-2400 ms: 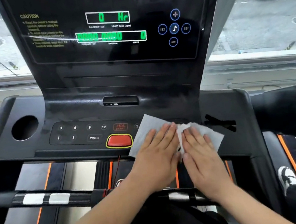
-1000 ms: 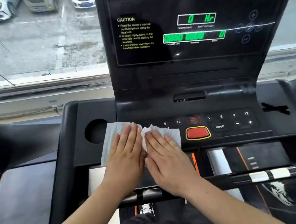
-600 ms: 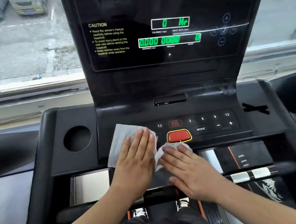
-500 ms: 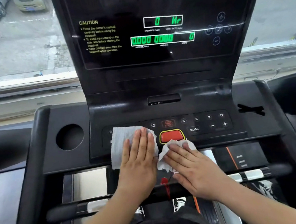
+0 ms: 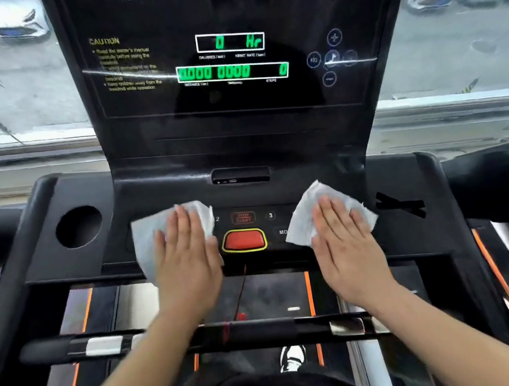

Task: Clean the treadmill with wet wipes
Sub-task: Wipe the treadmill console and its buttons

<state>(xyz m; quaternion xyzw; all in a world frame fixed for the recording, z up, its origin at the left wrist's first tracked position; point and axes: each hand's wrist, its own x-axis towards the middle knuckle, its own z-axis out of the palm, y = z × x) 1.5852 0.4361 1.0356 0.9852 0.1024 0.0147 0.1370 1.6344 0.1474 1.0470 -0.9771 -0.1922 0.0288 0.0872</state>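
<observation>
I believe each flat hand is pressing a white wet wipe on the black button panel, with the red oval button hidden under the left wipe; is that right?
Not quite: the head view shows the red oval button uncovered, between the left hand on its white wet wipe and the right hand on its wipe.

A: Which keys on the button panel (image 5: 244, 226) can't be read?

B: The left hand (image 5: 186, 260) and its wet wipe (image 5: 152, 238) hide the whole left end. Toward the right edge, the right hand (image 5: 347, 245) and the second wipe (image 5: 311, 214) cover the rest; the mode key (image 5: 282, 232) shows only "MO".

A: And the display console (image 5: 231, 50)?

B: Its top is cut off by the frame, the caution text (image 5: 126, 67) is smeared, and the media icons (image 5: 331, 58) are blurred by glare.
</observation>
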